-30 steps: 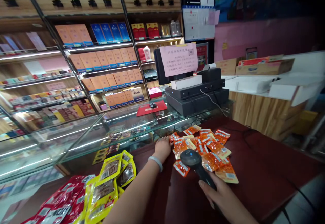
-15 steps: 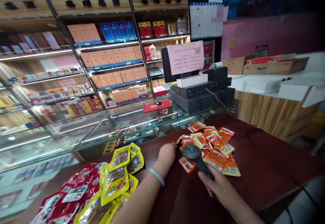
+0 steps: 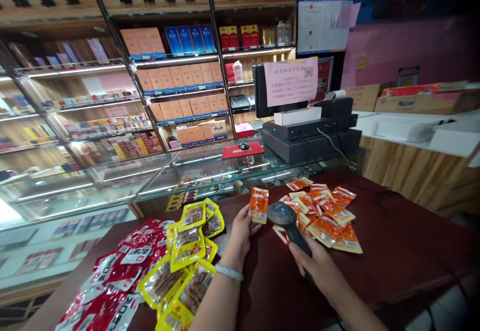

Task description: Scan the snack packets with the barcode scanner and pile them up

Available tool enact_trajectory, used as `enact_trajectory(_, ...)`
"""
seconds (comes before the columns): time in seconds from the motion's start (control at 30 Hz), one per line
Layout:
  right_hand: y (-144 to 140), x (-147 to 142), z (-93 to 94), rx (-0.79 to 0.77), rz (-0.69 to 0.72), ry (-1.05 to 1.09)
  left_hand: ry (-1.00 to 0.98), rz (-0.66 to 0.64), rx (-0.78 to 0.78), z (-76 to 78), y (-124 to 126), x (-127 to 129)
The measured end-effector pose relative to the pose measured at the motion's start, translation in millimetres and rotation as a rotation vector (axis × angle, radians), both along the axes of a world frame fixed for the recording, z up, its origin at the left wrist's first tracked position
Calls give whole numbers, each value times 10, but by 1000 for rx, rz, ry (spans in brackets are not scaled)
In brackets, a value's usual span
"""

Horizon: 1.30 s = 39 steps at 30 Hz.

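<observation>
beyond both hands, glass case [image 3: 157,181] holding packs, writing unreadable. right hand [image 3: 318,266] wrapped tight around black scanner [image 3: 287,218], orange packet heap [image 3: 326,211] just behind. left hand [image 3: 240,231] pinches one upright orange packet [image 3: 259,204] beside the scanner head.

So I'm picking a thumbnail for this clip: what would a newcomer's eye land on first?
Probably the orange packet held upright in the left hand, facing the black scanner gripped in the right hand at the middle of the dark red counter. Then the scattered orange packets just right of it, and the yellow packets and red packets heaped at lower left.
</observation>
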State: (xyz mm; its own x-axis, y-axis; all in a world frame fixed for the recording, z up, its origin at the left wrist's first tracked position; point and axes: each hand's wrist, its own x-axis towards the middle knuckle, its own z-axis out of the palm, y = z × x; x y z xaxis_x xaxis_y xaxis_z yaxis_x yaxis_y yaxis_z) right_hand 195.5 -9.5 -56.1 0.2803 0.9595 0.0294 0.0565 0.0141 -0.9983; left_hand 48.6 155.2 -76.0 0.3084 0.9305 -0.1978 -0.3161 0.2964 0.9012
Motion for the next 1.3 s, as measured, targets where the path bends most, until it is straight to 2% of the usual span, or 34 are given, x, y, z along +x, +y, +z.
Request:
enact_trajectory(0.2, -13, -79, -57, -30, 58, -40, -86, 66, 25, -58, 47, 9)
enact_trajectory(0.43, -25, -109, -130, -19, 25, -45, 39, 113, 31, -137, 174, -9)
enact_trajectory(0.53, -64, -105, -173, -9, -7, -33, 407, 218, 196, -124, 214, -25)
enact_trajectory(0.63, -102, -78, -219, 33, -25, -36, 872, 358, 512, -93, 185, -33)
enact_trajectory(0.7, -120, -45, -252, 77, -36, -29, 1019, 376, 731, -61, 100, -1)
enact_trajectory(0.8, -149, 22, -313, 105, -97, 14, 1083, 230, 906, 5, -112, 136)
enact_trajectory(0.93, -199, 122, -412, 50, -234, 69, 1257, 21, 939, 75, -380, 445)
enact_trajectory(1.1, -244, 183, -466, 36, -196, 200, 1465, -31, 973, 48, -439, 778)
enact_trajectory(1.2, -254, 182, -473, 12, -164, 190, 1431, -42, 915, 4, -372, 825)
enact_trajectory(1.3, -260, 179, -494, 2, -156, 166, 1260, -83, 815, -33, -275, 746)
